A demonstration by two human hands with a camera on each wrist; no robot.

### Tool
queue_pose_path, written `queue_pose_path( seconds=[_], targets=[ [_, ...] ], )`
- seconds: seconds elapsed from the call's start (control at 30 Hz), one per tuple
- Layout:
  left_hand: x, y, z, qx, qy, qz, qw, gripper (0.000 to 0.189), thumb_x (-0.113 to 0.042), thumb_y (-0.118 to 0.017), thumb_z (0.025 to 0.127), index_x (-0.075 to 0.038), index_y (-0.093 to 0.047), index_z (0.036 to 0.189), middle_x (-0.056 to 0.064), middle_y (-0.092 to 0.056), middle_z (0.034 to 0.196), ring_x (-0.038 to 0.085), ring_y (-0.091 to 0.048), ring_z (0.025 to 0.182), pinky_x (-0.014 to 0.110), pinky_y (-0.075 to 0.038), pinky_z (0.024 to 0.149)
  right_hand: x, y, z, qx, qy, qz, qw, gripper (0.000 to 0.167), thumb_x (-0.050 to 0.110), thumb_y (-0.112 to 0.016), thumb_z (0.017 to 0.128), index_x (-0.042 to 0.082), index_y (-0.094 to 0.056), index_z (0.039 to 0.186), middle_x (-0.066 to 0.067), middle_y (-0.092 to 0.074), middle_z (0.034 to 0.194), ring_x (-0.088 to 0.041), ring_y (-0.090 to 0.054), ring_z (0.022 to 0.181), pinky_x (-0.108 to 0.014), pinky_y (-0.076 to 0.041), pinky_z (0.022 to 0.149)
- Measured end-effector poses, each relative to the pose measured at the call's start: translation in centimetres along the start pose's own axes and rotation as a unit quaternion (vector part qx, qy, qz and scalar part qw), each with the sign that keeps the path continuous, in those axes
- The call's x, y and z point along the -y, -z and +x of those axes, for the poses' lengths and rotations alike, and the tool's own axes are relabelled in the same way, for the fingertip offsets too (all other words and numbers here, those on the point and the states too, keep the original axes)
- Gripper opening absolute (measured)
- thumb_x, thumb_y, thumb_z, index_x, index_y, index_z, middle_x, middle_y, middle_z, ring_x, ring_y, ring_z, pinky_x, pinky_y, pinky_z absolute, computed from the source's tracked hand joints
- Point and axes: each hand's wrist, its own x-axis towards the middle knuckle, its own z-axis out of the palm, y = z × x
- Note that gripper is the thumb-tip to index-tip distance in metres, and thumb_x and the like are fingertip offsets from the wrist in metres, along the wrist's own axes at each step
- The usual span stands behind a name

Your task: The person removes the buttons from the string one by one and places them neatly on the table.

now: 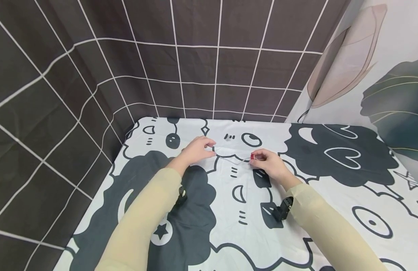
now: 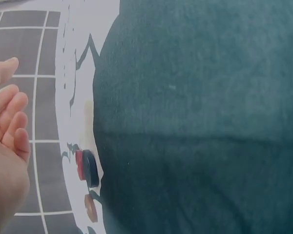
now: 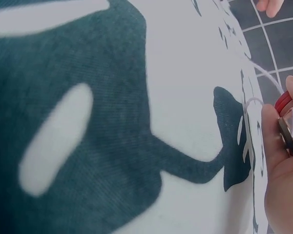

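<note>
My right hand pinches a small red disc between thumb and fingers. In the right wrist view a dark brown disc also sits within this hand, just below the red one. A thin white string runs left from the red disc, slack above the sheet. My left hand hovers near the string's far end, thumb and forefinger apart; it shows nothing held. The left wrist view has a red disc, a black disc and a brown disc on the sheet beyond that hand.
A bed-like surface wears a white sheet with black cartoon prints. Dark grid-patterned cloth hangs at the back and left. Leaf-patterned cloth hangs at the back right. A small black device is strapped under the right wrist.
</note>
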Motion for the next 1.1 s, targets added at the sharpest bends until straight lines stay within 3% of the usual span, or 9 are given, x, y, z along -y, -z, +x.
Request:
queue_pose_path(
  seconds=[0.4, 0.63, 0.9, 1.1],
  targets=[
    [-0.3, -1.3, 0.4, 0.015, 0.015, -0.051, 0.9984, 0.045, -0.025, -0.066, 0.088, -0.013, -0.054, 0.129, -0.001, -0.063, 0.104, 0.018, -0.056, 0.102, 0.034, -0.045, 0.087, 0.0, -0.2, 0.1, 0.001, 0.010, 0.003, 1.0000, 0.036, 0.025, -0.069, 0.085, 0.005, -0.061, 0.113, -0.009, -0.064, 0.099, -0.019, -0.056, 0.086, -0.030, -0.044, 0.076],
    [-0.9, -2.0, 0.9, 0.026, 0.003, -0.046, 0.9986, 0.044, -0.025, -0.065, 0.088, -0.012, -0.054, 0.129, 0.000, -0.063, 0.104, 0.016, -0.056, 0.099, 0.032, -0.045, 0.085, 0.0, -0.3, 0.2, -0.006, 0.015, 0.005, 0.9999, 0.037, 0.027, -0.070, 0.085, 0.004, -0.061, 0.112, -0.008, -0.064, 0.098, -0.018, -0.056, 0.084, -0.026, -0.044, 0.072],
    [-1.1, -2.7, 1.1, 0.029, -0.003, -0.059, 0.9978, 0.042, -0.024, -0.064, 0.089, -0.013, -0.055, 0.128, 0.000, -0.063, 0.103, 0.015, -0.056, 0.095, 0.029, -0.046, 0.079, 0.0, -0.3, 0.2, -0.002, 0.010, 0.000, 0.9999, 0.037, 0.027, -0.069, 0.086, 0.004, -0.061, 0.114, -0.010, -0.064, 0.100, -0.020, -0.056, 0.087, -0.032, -0.045, 0.077],
    [-1.5, -3.1, 1.4, 0.032, -0.004, -0.056, 0.9979, 0.040, -0.025, -0.062, 0.090, -0.014, -0.056, 0.128, -0.003, -0.063, 0.103, 0.014, -0.056, 0.099, 0.028, -0.046, 0.082, 0.0, -0.4, 0.3, -0.004, 0.008, -0.001, 1.0000, 0.037, 0.025, -0.069, 0.086, 0.003, -0.061, 0.114, -0.011, -0.064, 0.100, -0.021, -0.055, 0.085, -0.030, -0.045, 0.074]
  ],
)
